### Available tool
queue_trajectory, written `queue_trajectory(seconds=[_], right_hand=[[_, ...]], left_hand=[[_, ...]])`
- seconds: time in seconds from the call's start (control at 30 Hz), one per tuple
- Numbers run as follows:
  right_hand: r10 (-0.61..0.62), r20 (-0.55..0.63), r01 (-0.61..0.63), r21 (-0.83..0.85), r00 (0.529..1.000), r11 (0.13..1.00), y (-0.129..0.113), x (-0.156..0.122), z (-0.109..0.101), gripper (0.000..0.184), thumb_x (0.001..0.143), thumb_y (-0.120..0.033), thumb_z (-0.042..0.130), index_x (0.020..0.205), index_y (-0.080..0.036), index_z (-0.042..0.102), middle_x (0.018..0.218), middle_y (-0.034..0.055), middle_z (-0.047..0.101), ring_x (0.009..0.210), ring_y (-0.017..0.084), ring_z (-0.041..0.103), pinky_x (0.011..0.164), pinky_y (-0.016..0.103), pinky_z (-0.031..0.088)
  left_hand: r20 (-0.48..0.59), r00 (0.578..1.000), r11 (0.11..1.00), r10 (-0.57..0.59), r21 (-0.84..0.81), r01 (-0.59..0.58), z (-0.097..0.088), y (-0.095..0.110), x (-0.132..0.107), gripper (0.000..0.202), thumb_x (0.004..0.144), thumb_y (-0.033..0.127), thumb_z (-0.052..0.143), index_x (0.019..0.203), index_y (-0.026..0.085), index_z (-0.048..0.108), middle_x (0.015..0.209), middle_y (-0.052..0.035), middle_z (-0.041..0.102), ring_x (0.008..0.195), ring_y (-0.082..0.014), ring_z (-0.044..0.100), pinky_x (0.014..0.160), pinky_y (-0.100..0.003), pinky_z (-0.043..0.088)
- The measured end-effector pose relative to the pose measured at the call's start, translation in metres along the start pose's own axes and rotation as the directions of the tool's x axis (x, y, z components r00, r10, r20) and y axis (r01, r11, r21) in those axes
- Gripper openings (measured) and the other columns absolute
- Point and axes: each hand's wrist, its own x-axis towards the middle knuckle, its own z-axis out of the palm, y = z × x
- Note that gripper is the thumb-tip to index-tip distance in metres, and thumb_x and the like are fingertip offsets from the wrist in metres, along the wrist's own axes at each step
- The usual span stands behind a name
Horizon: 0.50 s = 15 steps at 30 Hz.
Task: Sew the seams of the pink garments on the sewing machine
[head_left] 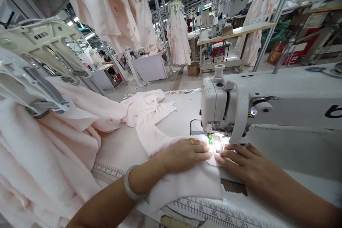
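Pink fabric (pixel 181 188) lies under the flat, open left hand (pixel 184 155) and the spread right hand (pixel 243 160), neither gripping, either side of the presser foot (pixel 212 138) of a sewing machine (pixel 221 103).

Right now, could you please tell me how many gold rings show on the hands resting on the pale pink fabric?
1: a gold ring on the left hand. Others may be hidden.

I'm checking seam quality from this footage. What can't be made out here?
All in the head view:
- Needle area: washed out by bright light.
- Pink fabric under the hands: hidden by the left hand and right hand.
- Table ruler: cut off by the bottom edge.
- Distant co-worker's work: too small.
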Motion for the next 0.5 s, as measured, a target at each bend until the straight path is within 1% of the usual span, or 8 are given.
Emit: queue_trajectory(seconds=[0.1,0.2,0.3,0.4,0.43,0.5], right_hand=[[-0.056,-0.002,0.056,-0.071,0.998,0.996,0.013,0.0,-0.005,0.044,0.096,0.002,0.037,0.12,-0.021,0.066,0.097,0.0035,0.075,0.088,0.022,0.067,0.116,0.045,0.032],[-0.075,0.016,0.076,-0.062,0.997,0.995,0.022,-0.001,-0.009,0.045,0.095,0.001,0.042,0.124,-0.022,0.068,0.101,0.0034,0.076,0.087,0.022,0.069,0.118,0.044,0.03],[-0.009,-0.027,0.008,-0.036,1.0,0.999,0.02,0.0,-0.009,0.044,0.097,-0.002,0.045,0.128,-0.022,0.068,0.103,0.0042,0.078,0.088,0.022,0.07,0.118,0.044,0.031],[0.033,-0.04,-0.034,-0.01,0.999,0.999,0.01,0.003,-0.007,0.041,0.101,-0.006,0.044,0.127,-0.026,0.069,0.105,0.0019,0.078,0.088,0.02,0.071,0.118,0.042,0.032],[0.052,-0.034,-0.052,-0.006,0.998,0.999,0.007,0.004,-0.006,0.041,0.102,-0.007,0.042,0.124,-0.027,0.07,0.106,0.0008,0.078,0.088,0.019,0.072,0.119,0.041,0.03],[0.085,-0.021,-0.085,-0.015,0.996,0.996,0.004,0.007,-0.005,0.04,0.106,-0.01,0.036,0.118,-0.027,0.069,0.107,0.0001,0.078,0.093,0.018,0.073,0.125,0.041,0.021]], left_hand=[[0.0,1.0,1.0,-0.012,-0.017,0.012,0.004,-0.011,0.004,0.032,0.11,0.01,0.042,0.127,0.008,0.069,0.131,-0.0115,0.075,0.134,-0.0228,0.063,0.12,-0.037,0.05],[0.04,0.999,0.999,-0.016,-0.039,0.018,0.004,-0.019,0.006,0.031,0.109,0.01,0.045,0.126,0.011,0.07,0.134,-0.0101,0.074,0.137,-0.0224,0.062,0.12,-0.036,0.05],[0.051,0.998,0.998,-0.039,-0.053,0.041,0.001,-0.018,0.006,0.031,0.108,0.008,0.046,0.126,0.011,0.071,0.136,-0.0104,0.073,0.137,-0.0222,0.062,0.121,-0.036,0.05],[0.046,0.996,0.996,-0.078,-0.046,0.08,-0.004,-0.012,0.005,0.032,0.106,0.008,0.046,0.129,0.01,0.069,0.139,-0.0112,0.071,0.136,-0.0226,0.063,0.119,-0.037,0.052],[0.054,0.995,0.995,-0.086,-0.039,0.088,-0.005,-0.011,0.005,0.033,0.106,0.007,0.046,0.131,0.01,0.068,0.14,-0.011,0.07,0.136,-0.0227,0.063,0.118,-0.037,0.053],[0.079,0.993,0.995,-0.093,-0.018,0.094,-0.006,-0.009,0.005,0.034,0.106,0.007,0.045,0.132,0.011,0.067,0.142,-0.0108,0.069,0.136,-0.0233,0.063,0.116,-0.037,0.054]])
